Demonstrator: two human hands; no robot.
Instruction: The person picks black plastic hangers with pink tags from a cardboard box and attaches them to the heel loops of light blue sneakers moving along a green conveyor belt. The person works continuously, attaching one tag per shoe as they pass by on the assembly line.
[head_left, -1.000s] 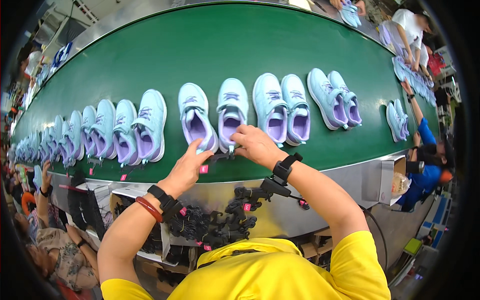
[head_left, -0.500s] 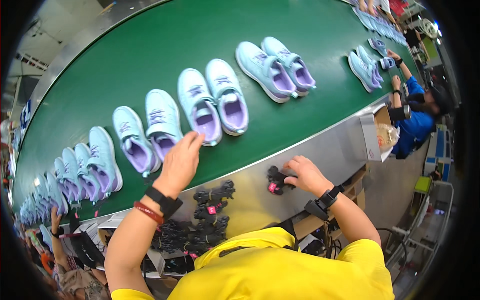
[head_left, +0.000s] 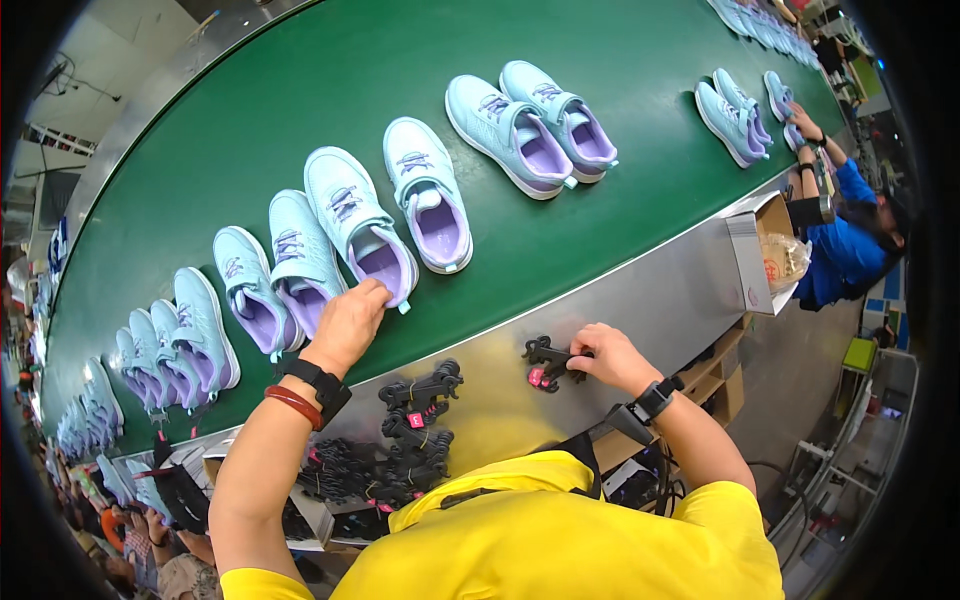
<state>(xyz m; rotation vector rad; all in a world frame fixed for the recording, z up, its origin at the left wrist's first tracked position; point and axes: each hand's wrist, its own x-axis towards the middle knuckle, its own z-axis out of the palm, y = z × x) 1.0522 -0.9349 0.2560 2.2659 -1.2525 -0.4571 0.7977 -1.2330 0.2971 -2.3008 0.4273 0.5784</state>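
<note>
Since the frame half a second earlier, the left hand point(head_left: 347, 322) has closed onto the heel of a pale blue shoe point(head_left: 360, 228), where it previously hovered over the belt, and the right hand point(head_left: 606, 357) has drawn a black plastic hanger clip point(head_left: 548, 360) a little further along the steel ledge point(head_left: 640, 300).

Left hand — fingers curled over the rear rim of the shoe, knuckles up, thumb hidden; the grip looks firm, though how far the fingertips reach inside the lilac lining cannot be told. That shoe lies toe-away on the green conveyor belt point(head_left: 300, 100), just beside its partner shoe point(head_left: 428, 192) on the right and touching another pair point(head_left: 272, 275) on the left.

Right hand — fingers pinched together around the hanger clip, which bears a small pink tag and rests on the ledge below the belt edge.

A heap of similar black clips point(head_left: 415, 430) lies between the two forearms, well apart from the held one. Further pairs of pale blue shoes run along the belt in both directions. At the far right, a co-worker in a blue top point(head_left: 845, 250) reaches onto the belt beside an open cardboard box point(head_left: 765, 250).
</note>
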